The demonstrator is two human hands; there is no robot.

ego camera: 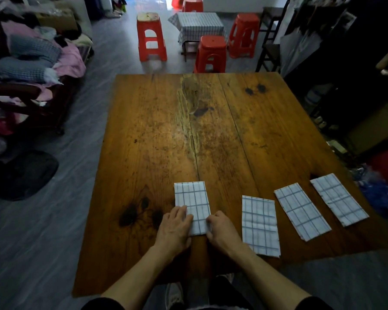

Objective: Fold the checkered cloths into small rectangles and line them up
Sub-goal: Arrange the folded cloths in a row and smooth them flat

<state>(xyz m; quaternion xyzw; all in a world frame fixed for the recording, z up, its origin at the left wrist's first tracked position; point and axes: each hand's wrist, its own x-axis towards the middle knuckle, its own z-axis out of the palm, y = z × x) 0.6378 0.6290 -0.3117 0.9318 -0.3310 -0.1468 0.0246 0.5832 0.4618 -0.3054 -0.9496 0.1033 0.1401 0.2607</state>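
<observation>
Both hands are down on the near end of the same folded cloth. The left hand (176,224) lies with its fingers fairly straight across the cloth's near left corner, pressing it flat. The right hand (220,229) sits at the near right edge with its fingers bent in against the fabric; whether it pinches the edge or only pushes on it, I cannot tell.

The fourth folded cloth (192,203) under them is a narrow checkered rectangle lying lengthwise away from the person, near the front edge of the wooden table (166,130). To its right, apart from it and from each other, lie three more folded cloths: the nearest (260,227), the middle one (301,211) and the far right one (338,199), the last two slanted.

The fabric looks thin, light and limp, so I would expect the folds to spring open or skew if dragged by one corner. Taking both long edges near the middle, or sliding it flat under spread fingers, seems safest for bringing it into the row.

Beyond the table stand red plastic stools (151,36) and a small table under a checkered cover (198,23).
</observation>
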